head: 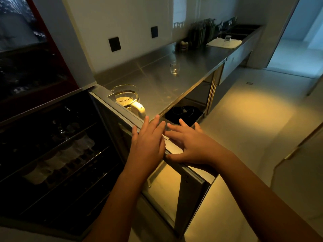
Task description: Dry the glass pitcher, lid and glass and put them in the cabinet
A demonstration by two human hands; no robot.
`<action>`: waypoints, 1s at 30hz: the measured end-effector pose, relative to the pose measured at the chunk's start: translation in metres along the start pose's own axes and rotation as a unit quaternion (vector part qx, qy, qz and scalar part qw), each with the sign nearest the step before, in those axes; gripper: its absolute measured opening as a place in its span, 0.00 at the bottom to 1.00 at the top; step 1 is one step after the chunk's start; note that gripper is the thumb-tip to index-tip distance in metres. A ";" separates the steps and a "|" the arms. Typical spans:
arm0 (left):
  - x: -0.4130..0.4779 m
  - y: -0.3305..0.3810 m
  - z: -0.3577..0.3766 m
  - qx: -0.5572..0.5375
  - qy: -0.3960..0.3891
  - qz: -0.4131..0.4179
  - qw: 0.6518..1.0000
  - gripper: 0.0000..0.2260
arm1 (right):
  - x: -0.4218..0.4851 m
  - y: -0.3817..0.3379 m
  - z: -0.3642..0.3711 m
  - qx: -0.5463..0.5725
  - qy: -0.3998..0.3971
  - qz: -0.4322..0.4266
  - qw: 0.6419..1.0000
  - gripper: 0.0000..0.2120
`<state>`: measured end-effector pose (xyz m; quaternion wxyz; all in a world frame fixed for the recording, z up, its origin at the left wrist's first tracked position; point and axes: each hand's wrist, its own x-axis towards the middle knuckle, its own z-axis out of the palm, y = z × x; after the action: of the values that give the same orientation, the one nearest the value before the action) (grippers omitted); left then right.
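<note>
As the pitcher stands upright, its handle points toward the left hand.

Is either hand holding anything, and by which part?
Nothing is held. The left hand and right hand are open, fingers straight, at the top edge of the cabinet door; the pitcher and glass stand on the counter.

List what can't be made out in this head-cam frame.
All head view:
- cabinet interior: mostly hidden behind the left hand, right hand and open door.
- No lid identifiable; glare washes out the inside of the pitcher.
- dark rack on the left: contents too dim.
- far glass on the towel: too small and blurred to tell if wet.
</note>
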<state>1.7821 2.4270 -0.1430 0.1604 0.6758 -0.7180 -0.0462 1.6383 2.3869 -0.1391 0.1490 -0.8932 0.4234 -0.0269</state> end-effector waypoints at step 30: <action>0.017 -0.039 -0.011 -0.022 0.056 -0.068 0.996 0.22 | 0.039 -0.023 -0.020 -0.056 -0.023 -0.049 0.997 0.37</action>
<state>1.8223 2.4087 -0.1409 0.2114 0.7208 -0.6592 -0.0352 1.6766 2.3662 -0.1162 0.1072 -0.9202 0.3763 0.0099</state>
